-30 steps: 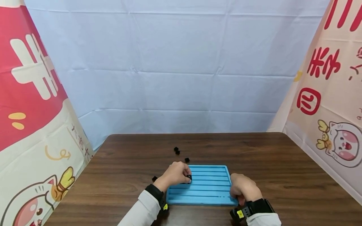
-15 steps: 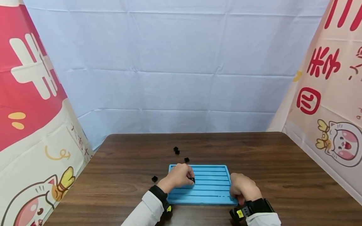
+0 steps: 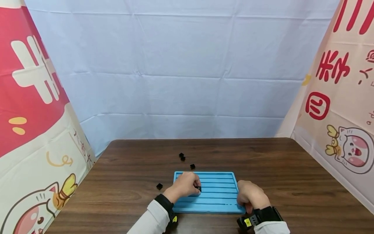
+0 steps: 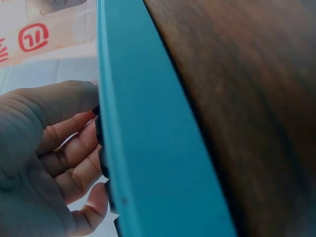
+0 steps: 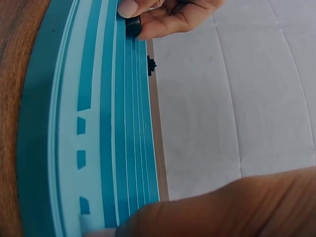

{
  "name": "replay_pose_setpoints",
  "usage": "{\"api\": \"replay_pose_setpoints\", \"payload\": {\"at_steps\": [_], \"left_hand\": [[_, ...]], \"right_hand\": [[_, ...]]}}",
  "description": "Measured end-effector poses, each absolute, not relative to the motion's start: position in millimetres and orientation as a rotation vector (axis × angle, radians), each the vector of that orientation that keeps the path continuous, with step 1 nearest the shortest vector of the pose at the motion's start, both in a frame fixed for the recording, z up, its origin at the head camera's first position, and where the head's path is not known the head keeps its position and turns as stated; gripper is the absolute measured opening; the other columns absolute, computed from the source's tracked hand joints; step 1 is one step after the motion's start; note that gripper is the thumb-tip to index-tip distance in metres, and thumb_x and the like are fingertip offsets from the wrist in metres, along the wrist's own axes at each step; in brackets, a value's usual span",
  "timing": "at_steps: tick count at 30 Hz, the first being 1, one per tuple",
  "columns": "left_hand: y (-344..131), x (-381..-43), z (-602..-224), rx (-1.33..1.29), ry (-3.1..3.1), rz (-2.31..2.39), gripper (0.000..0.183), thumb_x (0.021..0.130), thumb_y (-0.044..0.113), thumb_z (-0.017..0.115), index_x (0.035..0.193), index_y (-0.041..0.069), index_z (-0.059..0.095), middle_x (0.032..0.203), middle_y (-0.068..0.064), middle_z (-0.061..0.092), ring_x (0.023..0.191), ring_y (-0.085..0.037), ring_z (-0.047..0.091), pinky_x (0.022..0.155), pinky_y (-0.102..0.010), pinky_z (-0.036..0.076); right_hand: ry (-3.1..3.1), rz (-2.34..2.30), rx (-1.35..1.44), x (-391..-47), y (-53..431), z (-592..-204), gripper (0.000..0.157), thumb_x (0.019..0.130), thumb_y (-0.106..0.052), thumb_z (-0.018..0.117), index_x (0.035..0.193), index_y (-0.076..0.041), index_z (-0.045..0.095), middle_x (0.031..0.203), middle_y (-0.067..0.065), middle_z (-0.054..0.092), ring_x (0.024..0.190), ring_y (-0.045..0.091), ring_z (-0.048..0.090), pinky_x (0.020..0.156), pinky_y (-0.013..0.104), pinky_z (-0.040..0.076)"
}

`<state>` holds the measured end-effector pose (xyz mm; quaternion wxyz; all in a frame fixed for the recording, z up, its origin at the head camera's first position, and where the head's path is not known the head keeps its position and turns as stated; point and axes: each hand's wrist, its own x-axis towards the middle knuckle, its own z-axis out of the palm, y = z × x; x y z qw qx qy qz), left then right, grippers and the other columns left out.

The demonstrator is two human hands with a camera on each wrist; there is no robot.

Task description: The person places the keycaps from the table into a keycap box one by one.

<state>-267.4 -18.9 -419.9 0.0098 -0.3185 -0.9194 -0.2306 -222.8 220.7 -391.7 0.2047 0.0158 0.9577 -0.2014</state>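
A light blue tray [image 3: 217, 208] with raised parallel ridges lies on the table. Over its left half, my left hand [image 3: 186, 185] pinches a small black block [image 3: 199, 188] between thumb and fingers, low against the ridges. The right wrist view shows this black block [image 5: 133, 26] and the left hand's fingertips [image 5: 170, 22]. Several dark pieces [image 4: 103, 163] line the tray's rim near the left fingers in the left wrist view, partly hidden. My right hand [image 3: 252, 195] grips the tray's right edge, its thumb over the rim; its other fingers are mostly hidden.
Loose black blocks lie on the brown wooden table [image 3: 131, 169]: one block [image 3: 159, 186] left of the tray, another block [image 3: 192, 166] behind it, and a touching pair [image 3: 182, 157] farther back. A pale blue cloth [image 3: 181, 81] hangs behind, with printed cloths on both sides.
My left hand has shifted slightly right and nearer over the tray, still pinching the black block; the loose block at left is now fully uncovered. My right hand stays at the tray's edge.
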Motion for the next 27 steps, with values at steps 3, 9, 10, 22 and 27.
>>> {"api": "replay_pose_setpoints", "payload": {"at_steps": [3, 9, 10, 22, 27], "left_hand": [[-18.5, -267.8, -420.7, -0.980, -2.881, -0.696, 0.011, 0.075, 0.015, 0.078, 0.077, 0.016, 0.068, 0.070, 0.012, 0.054, 0.065, -0.002, 0.050, 0.059, -0.022, 0.043], [-18.6, -268.4, -420.0, -0.989, -2.877, -0.710, 0.010, 0.075, 0.013, 0.078, 0.080, 0.014, 0.070, 0.072, 0.010, 0.057, 0.067, -0.003, 0.052, 0.061, -0.022, 0.044], [-18.7, -268.1, -419.5, -0.994, -2.876, -0.717, 0.010, 0.075, 0.012, 0.078, 0.081, 0.014, 0.070, 0.073, 0.009, 0.057, 0.067, -0.003, 0.053, 0.061, -0.022, 0.044], [-19.7, -268.2, -417.2, -1.021, -2.902, -0.703, 0.012, 0.075, 0.012, 0.079, 0.083, 0.012, 0.070, 0.075, 0.007, 0.059, 0.070, -0.004, 0.054, 0.064, -0.022, 0.045], [-20.2, -269.2, -417.6, -1.024, -2.903, -0.696, 0.012, 0.075, 0.012, 0.079, 0.083, 0.012, 0.071, 0.075, 0.007, 0.059, 0.070, -0.004, 0.054, 0.064, -0.022, 0.045]], "right_hand": [[2.670, -0.564, 0.044, -222.6, 220.7, -391.4, 0.009, 0.077, 0.007, 0.063, 0.081, 0.003, 0.057, 0.045, 0.011, 0.054, 0.034, 0.015, 0.051, 0.034, 0.023, 0.035], [2.678, -0.568, 0.053, -222.1, 221.4, -390.1, 0.011, 0.076, 0.006, 0.065, 0.082, 0.004, 0.055, 0.046, 0.012, 0.055, 0.035, 0.015, 0.052, 0.034, 0.022, 0.035], [2.677, -0.571, 0.052, -222.0, 221.5, -390.1, 0.011, 0.076, 0.007, 0.064, 0.082, 0.004, 0.055, 0.046, 0.011, 0.055, 0.034, 0.015, 0.051, 0.034, 0.022, 0.035], [2.667, -0.571, 0.050, -222.7, 222.7, -391.8, 0.011, 0.076, 0.006, 0.064, 0.080, 0.002, 0.055, 0.048, 0.012, 0.055, 0.035, 0.014, 0.051, 0.033, 0.021, 0.034], [2.667, -0.562, 0.076, -223.3, 222.7, -392.1, 0.012, 0.076, 0.006, 0.065, 0.079, 0.002, 0.054, 0.054, 0.015, 0.058, 0.036, 0.014, 0.052, 0.034, 0.020, 0.035]]}}
